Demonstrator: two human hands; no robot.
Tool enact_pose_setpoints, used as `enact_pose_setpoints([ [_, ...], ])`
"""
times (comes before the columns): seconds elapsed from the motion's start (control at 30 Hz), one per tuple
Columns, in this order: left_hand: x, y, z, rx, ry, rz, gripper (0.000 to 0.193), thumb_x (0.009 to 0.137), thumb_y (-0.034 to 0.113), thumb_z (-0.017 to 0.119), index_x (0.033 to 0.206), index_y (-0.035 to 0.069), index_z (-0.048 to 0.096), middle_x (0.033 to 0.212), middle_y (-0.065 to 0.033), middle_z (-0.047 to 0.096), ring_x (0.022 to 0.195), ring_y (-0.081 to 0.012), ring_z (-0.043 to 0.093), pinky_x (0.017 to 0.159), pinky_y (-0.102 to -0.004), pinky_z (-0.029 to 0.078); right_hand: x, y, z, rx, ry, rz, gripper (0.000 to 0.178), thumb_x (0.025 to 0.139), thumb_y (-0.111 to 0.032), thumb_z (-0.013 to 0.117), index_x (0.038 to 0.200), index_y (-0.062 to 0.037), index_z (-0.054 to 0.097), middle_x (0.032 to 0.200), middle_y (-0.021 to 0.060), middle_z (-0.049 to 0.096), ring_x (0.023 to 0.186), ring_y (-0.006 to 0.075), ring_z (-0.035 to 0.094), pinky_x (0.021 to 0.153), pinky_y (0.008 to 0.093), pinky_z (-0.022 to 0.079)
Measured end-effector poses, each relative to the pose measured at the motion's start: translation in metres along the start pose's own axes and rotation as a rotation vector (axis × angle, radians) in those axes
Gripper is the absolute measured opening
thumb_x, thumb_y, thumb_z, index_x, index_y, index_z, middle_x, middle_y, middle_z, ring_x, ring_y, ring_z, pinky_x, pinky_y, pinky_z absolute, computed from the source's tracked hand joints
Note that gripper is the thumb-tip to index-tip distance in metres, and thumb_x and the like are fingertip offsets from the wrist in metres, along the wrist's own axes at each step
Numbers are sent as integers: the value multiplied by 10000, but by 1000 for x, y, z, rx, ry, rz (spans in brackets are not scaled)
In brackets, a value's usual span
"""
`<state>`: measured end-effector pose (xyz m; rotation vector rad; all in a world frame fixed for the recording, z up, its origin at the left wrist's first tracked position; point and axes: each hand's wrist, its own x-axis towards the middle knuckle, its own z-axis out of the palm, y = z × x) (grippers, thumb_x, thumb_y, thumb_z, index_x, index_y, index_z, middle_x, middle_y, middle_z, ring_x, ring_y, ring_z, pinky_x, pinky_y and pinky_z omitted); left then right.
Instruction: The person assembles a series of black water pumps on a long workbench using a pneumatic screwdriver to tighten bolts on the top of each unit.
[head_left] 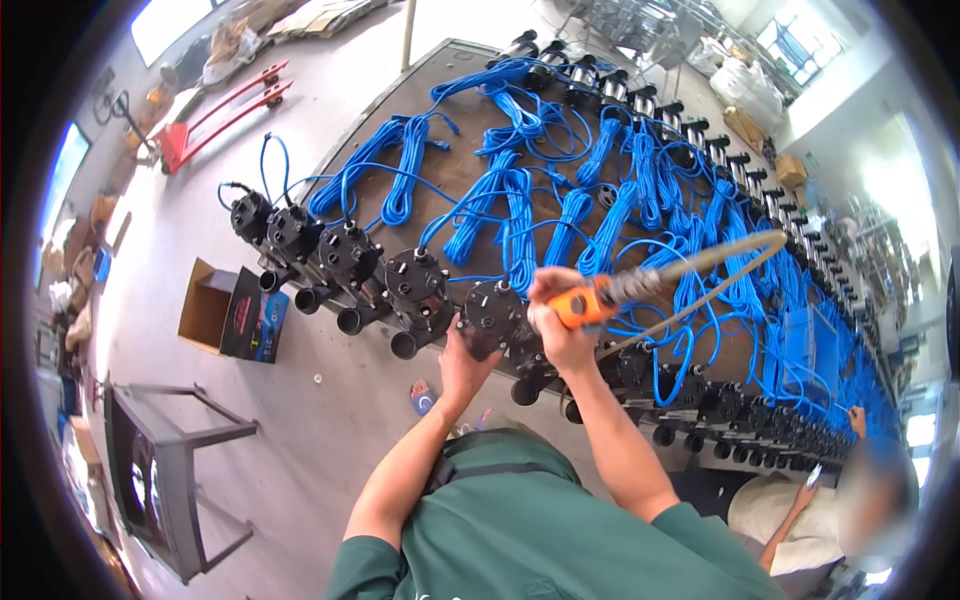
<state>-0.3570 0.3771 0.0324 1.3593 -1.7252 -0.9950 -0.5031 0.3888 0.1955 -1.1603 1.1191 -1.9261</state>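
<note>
My right hand (pixel 563 325) is closed round an orange handheld power tool (pixel 582 304), lifted just right of a black-topped pump (pixel 492 312). A yellowish hose (pixel 715 258) runs from the tool, with a coiled spring sleeve where it joins. My left hand (pixel 466 368) grips the near side of that same pump, which stands upright at the table's edge. The tool's working tip is hidden. To the left stands another pump (pixel 418 285) with a round black outlet facing me.
Bundled blue cables (pixel 517 225) cover much of the brown table (pixel 465 85). More pumps line both long edges. An open carton (pixel 215 315), a metal-framed stand (pixel 185 440) and a red pallet jack (pixel 185 140) are at left. A co-worker (pixel 800 515) works at lower right.
</note>
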Motion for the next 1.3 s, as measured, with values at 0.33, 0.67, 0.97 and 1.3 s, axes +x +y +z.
enact_pose_setpoints([
  [0.33,4,-3,-9,9,-84,23,1045,676,252,891,1476,8,266,1084,-129,717,998,-344,689,828,-434,556,-27,10,11,11,-148,68,262,833,88,547,1070,-19,526,897,83,577,713,113,570,638,243,501],
  [0.67,42,-22,-29,-179,-135,284,1240,537,296,972,1517,36,257,1178,-171,636,1036,-351,652,957,-459,496,-20,10,22,-227,-180,126,279,815,22,541,1089,-21,523,879,82,571,650,136,552,583,260,470],
  [0.97,63,-45,-18,-439,-396,350,1204,570,278,966,1512,5,266,1401,-209,508,1239,-353,557,1055,-425,450,23,-23,76,-33,9,-96,354,778,-49,560,1126,14,532,929,131,604,604,144,553,593,303,507],
  [1.3,61,-57,-10,-310,-499,286,1206,577,357,938,1517,4,270,1422,-230,485,1336,-370,480,1132,-467,365,56,59,86,-295,122,12,224,836,30,553,1055,-14,533,881,80,601,694,150,614,643,278,533],
])
